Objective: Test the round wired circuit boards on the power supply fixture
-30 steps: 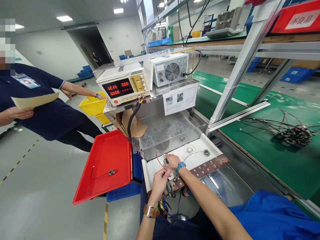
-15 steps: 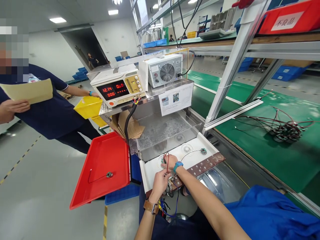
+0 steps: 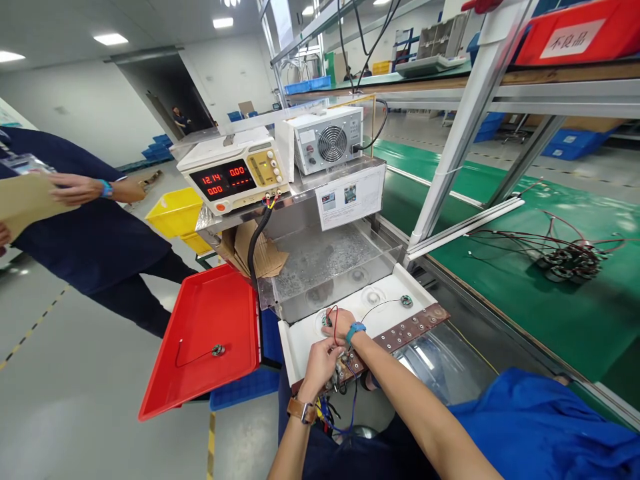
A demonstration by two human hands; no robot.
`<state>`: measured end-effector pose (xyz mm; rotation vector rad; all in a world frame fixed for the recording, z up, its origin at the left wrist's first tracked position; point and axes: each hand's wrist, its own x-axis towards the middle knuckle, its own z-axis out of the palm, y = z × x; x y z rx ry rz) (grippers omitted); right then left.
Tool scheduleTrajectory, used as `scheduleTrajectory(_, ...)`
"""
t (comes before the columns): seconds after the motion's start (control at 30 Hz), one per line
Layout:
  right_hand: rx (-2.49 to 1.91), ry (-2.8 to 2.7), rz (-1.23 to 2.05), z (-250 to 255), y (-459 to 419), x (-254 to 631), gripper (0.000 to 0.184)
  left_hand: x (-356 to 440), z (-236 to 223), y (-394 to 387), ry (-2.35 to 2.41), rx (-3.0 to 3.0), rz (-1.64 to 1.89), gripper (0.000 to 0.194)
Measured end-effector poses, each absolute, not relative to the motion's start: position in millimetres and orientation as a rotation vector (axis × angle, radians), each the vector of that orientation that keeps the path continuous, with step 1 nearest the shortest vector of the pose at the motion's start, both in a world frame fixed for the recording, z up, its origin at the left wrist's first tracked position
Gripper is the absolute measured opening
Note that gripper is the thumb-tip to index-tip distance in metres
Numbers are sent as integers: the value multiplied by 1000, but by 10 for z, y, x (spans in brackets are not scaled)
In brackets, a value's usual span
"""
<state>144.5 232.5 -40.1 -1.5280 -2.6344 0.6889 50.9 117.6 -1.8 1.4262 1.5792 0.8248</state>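
My right hand (image 3: 339, 321), with a blue wristband, rests on the white fixture tray (image 3: 305, 340) and pinches a small round part (image 3: 327, 321) with a red wire looping off it. My left hand (image 3: 320, 363), wearing a brown watch, is closed at the front edge of the tray by the brown terminal strip (image 3: 400, 337), its fingers on the wire ends there. A second small round part (image 3: 406, 301) with a black lead lies at the tray's far right. Behind stands the power supply (image 3: 233, 177) with red digits.
A red tray (image 3: 200, 347) at left holds one wired part (image 3: 217, 349). A person in dark blue stands at left holding a tan sheet (image 3: 25, 200). Yellow bins (image 3: 175, 210), a fan unit (image 3: 325, 140), a clear cover (image 3: 325, 267) and a green belt with a wire bundle (image 3: 565, 257) surround.
My hands stay on the part and wires with small finger shifts. The person at left has pulled their arm back from the yellow bin to the tan sheet.
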Motion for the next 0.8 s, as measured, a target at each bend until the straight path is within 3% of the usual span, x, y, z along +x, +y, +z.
scheduleTrajectory(0.8, -1488, -2580, 661, -445, 2252, 1399, 32, 549, 45, 1103, 1521, 1357, 900, 18)
